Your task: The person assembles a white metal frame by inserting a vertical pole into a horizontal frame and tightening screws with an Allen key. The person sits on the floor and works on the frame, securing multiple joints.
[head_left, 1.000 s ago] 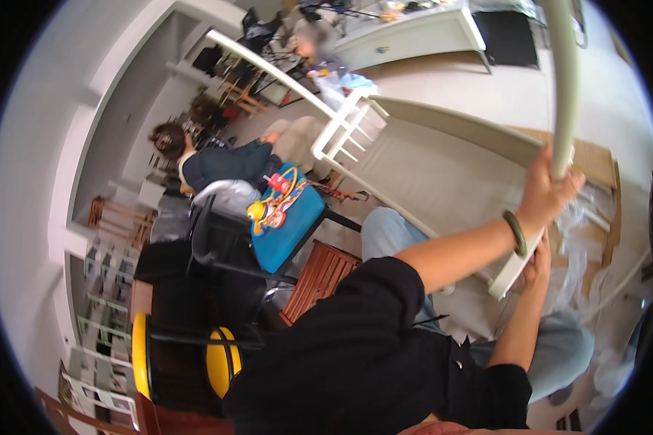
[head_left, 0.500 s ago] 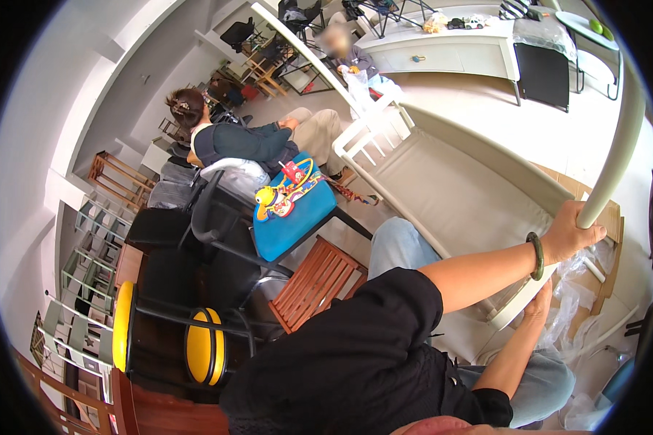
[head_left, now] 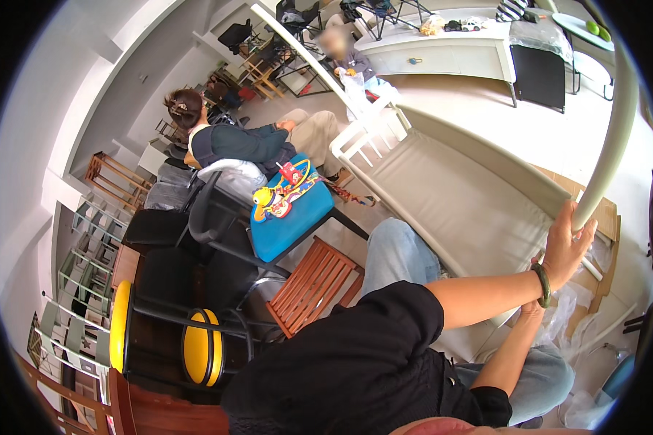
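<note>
A long cream frame [head_left: 486,145] with a beige fabric-lined bed [head_left: 464,199] and a slatted white end [head_left: 374,135] stands in front of me. At its near right corner rises a thick, curved cream post [head_left: 608,159]. My left hand [head_left: 567,248], with a dark green bangle [head_left: 540,284] on the wrist, is closed around the lower end of this post. Just below it, my right hand [head_left: 532,310] is at the same corner. Its fingers are mostly hidden behind my left wrist, so what they hold does not show.
Cardboard [head_left: 606,214] and clear plastic wrap [head_left: 562,315] lie beside the corner. A blue-seated chair [head_left: 286,225] bearing toys and a slatted wooden stool [head_left: 315,286] stand left. One person [head_left: 247,141] sits beyond; another [head_left: 352,61] is near a white cabinet [head_left: 442,61].
My left hand has shifted slightly down at the post's foot, its fingers now straighter. My right hand has moved up behind my left wrist. The post leans a little less to the right.
</note>
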### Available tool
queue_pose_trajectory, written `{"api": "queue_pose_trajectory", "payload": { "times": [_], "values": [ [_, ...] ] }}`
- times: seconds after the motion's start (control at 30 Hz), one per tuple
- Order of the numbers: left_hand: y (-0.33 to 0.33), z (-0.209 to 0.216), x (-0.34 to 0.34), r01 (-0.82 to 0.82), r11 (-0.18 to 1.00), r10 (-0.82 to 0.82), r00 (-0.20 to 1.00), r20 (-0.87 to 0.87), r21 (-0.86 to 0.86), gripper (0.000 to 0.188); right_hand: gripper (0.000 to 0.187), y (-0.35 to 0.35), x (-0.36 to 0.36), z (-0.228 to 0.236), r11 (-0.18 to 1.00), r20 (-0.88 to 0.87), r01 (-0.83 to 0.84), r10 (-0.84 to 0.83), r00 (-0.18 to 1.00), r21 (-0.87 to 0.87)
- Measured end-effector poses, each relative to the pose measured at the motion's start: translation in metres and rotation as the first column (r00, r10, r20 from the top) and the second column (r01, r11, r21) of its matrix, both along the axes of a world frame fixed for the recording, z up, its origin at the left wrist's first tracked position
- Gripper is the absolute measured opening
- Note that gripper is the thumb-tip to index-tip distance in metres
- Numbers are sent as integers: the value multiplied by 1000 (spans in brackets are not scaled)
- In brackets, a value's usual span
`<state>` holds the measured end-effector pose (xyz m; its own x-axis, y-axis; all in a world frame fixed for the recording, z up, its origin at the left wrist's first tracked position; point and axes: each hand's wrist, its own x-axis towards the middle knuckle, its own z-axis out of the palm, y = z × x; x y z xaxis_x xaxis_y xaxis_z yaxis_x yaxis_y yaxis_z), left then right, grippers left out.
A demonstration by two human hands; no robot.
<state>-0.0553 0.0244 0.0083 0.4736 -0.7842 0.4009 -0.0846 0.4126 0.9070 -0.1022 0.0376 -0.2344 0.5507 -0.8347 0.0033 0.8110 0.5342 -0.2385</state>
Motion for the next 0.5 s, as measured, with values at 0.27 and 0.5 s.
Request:
{"api": "queue_pose_trajectory", "payload": {
  "times": [0.27,0.5],
  "values": [
    [-18,-7,20,252,967,-249,964,-92,30,20,38,-1,10,12,971,-386,163,-84,919,177],
    [-38,23,68,873,434,-868,472,-157,222,26,12,-5,5,34,987,-505,132,-68,860,91]
  ]
}}
